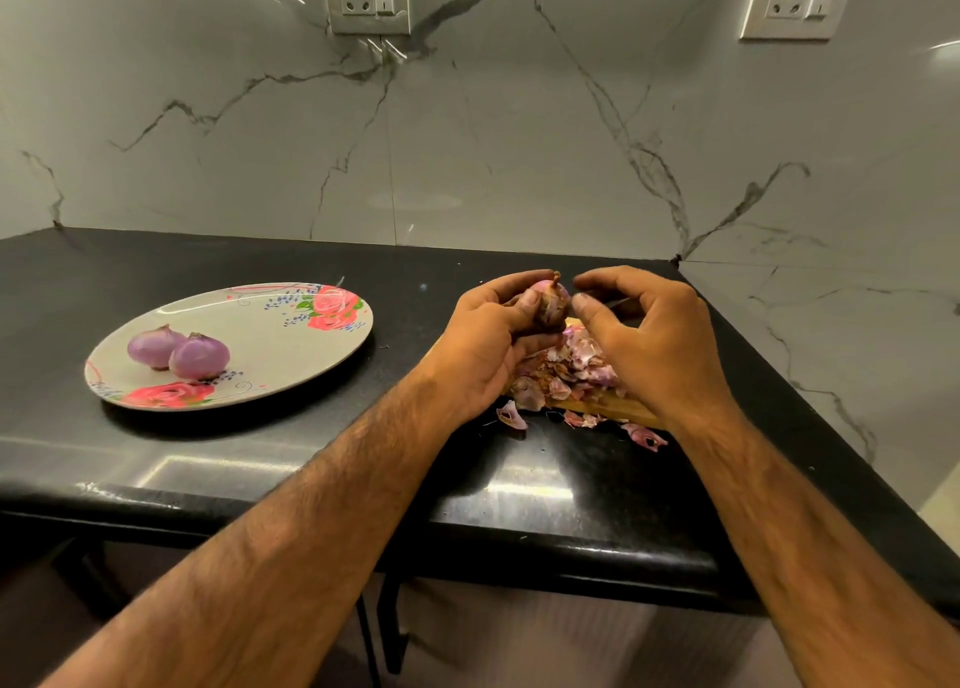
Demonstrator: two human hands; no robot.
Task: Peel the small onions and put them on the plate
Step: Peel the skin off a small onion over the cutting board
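Two peeled onions lie touching each other on the left part of the flowered plate, which sits on the dark bench at the left of the frame. That much of the job looks done.

A third onion is in work at the centre of the frame, held above the bench. The left hand grips it, fingers curled round its body with the thumb pressed on the near side. Brown dry skin covers its lower half and the stalk tip sticks up, while a pale purple patch shows at the top, so I judge it partly peeled.

The right hand is just beside the onion, its fingers bent toward each other as if pinching. Whether they hold a scrap of skin, a tool or nothing cannot be told.

Below the hands a heap of peelings covers a wooden board, and a few loose skins lie on the bench in front of it.

What is left, by my reading, is to strip this onion and carry it to the plate. No unpeeled onions are in sight, though the hands and the heap could hide some.
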